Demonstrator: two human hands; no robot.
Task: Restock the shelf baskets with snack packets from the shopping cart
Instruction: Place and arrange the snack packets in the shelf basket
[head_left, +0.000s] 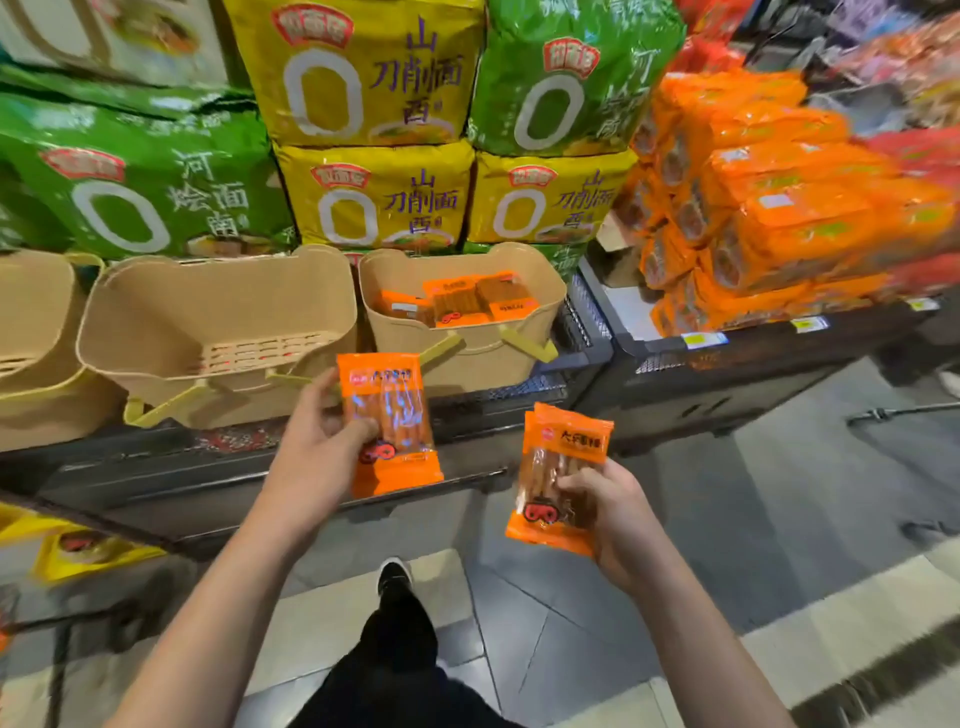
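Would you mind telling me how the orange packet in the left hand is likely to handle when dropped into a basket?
The packet looks light: the left hand holds it upright by one edge. Its glossy film is probably slippery, so a loose grip may let it slide. The sticks showing through its window likely keep it fairly stiff, so it should land flat like those already in the basket.

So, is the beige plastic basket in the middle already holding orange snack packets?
No, the middle beige basket shows only its bare slatted bottom.
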